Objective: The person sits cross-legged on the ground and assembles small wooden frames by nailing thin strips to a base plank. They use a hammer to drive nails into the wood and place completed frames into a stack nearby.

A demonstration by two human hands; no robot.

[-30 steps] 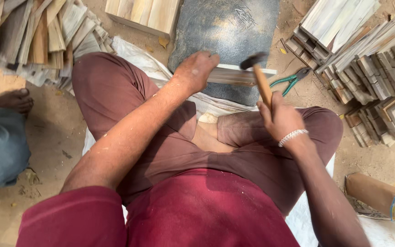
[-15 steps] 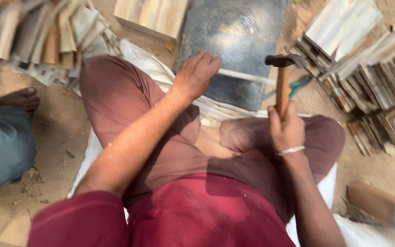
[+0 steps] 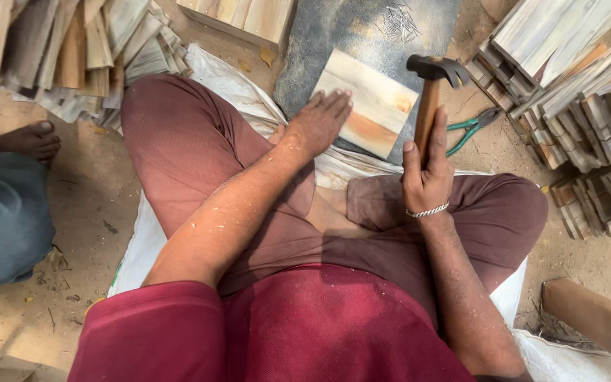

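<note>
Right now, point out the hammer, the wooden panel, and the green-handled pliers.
hammer (image 3: 427, 106), head view, on its wooden handle.
wooden panel (image 3: 370, 110), head view, on its flat top face.
green-handled pliers (image 3: 469, 131), head view, on the green handles.

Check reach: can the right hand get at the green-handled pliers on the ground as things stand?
Probably not directly. The right hand is closed around the hammer handle, so it is occupied. The pliers lie uncovered just beyond it beside the dark slab, nothing between.

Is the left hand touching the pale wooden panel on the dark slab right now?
Touching. The head view shows the left hand lying flat with its fingertips on the near corner of the pale wooden panel, no gap between them.
</note>
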